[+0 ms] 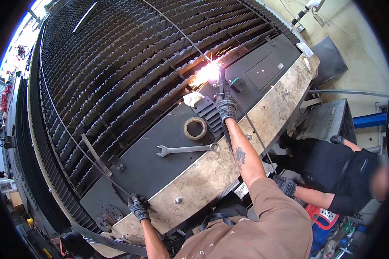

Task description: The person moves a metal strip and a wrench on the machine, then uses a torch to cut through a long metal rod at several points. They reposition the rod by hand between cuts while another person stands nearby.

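My gloved right hand (226, 106) is closed around a slim black spark-throwing tool (221, 80); glare hides its tip. Bright sparks (209, 72) fly where it meets the slats' edge. A long thin rod (180, 31) runs down to this spot, and a thin dark length (256, 134) continues toward a co-worker's gloved hand (285, 185). At the lower left, my gloved left hand (138, 208) is closed at the plate's front edge, around the end of another long thin strip (69, 131). Near my right hand lie a tape roll (188, 133), a combination wrench (186, 149) and a white rag (192, 99).
A bed of jagged metal slats (116, 73) fills the far side. Along the front runs a dark plate (160, 129) with a worn pale ledge (203, 181). A black round object (238, 85) sits beside the tool. A co-worker (328, 168) bends close at the right.
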{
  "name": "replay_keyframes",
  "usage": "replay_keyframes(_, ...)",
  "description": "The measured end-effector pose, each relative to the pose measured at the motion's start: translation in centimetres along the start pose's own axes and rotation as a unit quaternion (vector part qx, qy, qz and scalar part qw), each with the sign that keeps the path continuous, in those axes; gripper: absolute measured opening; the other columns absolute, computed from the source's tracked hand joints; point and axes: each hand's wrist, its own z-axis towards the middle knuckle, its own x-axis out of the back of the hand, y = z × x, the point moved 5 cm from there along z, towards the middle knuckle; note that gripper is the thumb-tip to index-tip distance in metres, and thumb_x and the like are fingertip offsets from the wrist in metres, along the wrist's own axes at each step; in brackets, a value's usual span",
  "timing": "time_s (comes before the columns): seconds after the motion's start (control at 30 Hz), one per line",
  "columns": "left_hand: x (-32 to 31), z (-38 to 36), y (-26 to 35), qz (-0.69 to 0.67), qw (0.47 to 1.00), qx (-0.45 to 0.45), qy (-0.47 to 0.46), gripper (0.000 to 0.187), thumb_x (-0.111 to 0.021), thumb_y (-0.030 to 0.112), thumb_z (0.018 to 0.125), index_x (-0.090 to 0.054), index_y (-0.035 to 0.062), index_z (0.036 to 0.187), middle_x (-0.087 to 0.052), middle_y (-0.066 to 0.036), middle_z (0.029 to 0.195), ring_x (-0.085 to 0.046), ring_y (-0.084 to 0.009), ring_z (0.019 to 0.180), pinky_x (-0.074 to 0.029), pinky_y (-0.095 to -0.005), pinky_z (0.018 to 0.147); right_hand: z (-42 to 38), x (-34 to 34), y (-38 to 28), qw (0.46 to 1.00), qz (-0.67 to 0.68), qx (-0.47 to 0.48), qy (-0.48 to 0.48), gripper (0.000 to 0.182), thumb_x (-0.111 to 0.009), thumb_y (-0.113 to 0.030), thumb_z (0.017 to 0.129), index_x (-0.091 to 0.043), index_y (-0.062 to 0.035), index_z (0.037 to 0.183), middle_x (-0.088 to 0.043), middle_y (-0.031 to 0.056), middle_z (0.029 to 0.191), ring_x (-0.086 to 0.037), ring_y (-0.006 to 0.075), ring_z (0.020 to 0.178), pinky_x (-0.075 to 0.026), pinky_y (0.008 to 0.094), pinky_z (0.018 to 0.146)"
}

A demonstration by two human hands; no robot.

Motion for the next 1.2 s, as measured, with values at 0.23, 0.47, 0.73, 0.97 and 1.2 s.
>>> replay_keyframes(0.23, 0.2, 0.3, -0.2, 0.011, 1.0, -0.004, 0.0, 0.012, -0.057, 0.023, 0.107, -0.058, 0.0122, 0.1, -0.056, -0.001, 0.065, -0.051, -0.0147, 0.047, -0.043, -0.0315, 0.04, 0.0, -0.8, 1.0, 0.999, -0.018, 0.044, 0.024, 0.066, -0.065, -0.024, 0.094, -0.043, -0.0235, 0.157, -0.07, 0.0233, 0.117, -0.07, 0.0402, 0.1, -0.055, 0.0505, 0.088)
replay_keyframes(0.47, -0.5, -0.9, 1.1, -0.008, 1.0, 0.016, -0.007, 0.014, -0.057, 0.025, 0.107, -0.057, 0.0128, 0.1, -0.056, -0.002, 0.065, -0.052, -0.0151, 0.048, -0.044, -0.0322, 0.04, -4.7, 4.3, -0.3, 0.999, -0.039, 0.027, 0.023, 0.066, -0.06, -0.025, 0.099, -0.037, -0.0206, 0.16, -0.069, 0.0213, 0.128, -0.068, 0.0407, 0.113, -0.053, 0.0482, 0.097)
replay_keyframes(0.73, -0.3, -0.7, 0.7, -0.026, 0.999, 0.001, -0.024, 0.014, -0.057, 0.024, 0.106, -0.056, 0.0128, 0.099, -0.056, -0.002, 0.065, -0.052, -0.0159, 0.047, -0.044, -0.0325, 0.04, -18.5, 5.2, 0.5, 0.979, 0.061, 0.116, -0.155, 0.062, -0.069, -0.019, 0.092, -0.05, -0.0164, 0.151, -0.061, 0.0195, 0.141, -0.06, 0.0398, 0.128, -0.051, 0.0452, 0.105)
replay_keyframes(0.97, 0.0, -0.4, 0.5, -0.032, 0.999, -0.002, -0.031, 0.015, -0.059, 0.024, 0.105, -0.058, 0.0104, 0.097, -0.059, -0.003, 0.067, -0.055, -0.0156, 0.05, -0.046, -0.0325, 0.043, -20.2, 2.9, 0.3, 0.955, -0.064, 0.209, -0.201, 0.078, -0.076, -0.04, 0.087, -0.045, -0.0137, 0.154, -0.056, 0.0259, 0.141, -0.059, 0.0435, 0.124, -0.05, 0.0483, 0.103)
replay_keyframes(1.2, 0.4, 0.0, 0.1, -0.015, 1.0, -0.008, -0.001, 0.017, -0.06, 0.025, 0.104, -0.06, 0.0088, 0.104, -0.06, -0.002, 0.067, -0.056, -0.0144, 0.051, -0.047, -0.0322, 0.045, -10.1, 3.9, -0.8, 0.97, -0.017, 0.132, -0.202, 0.044, -0.072, -0.026, 0.093, -0.067, -0.0041, 0.131, -0.072, 0.0198, 0.119, -0.069, 0.0341, 0.109, -0.053, 0.0422, 0.098)
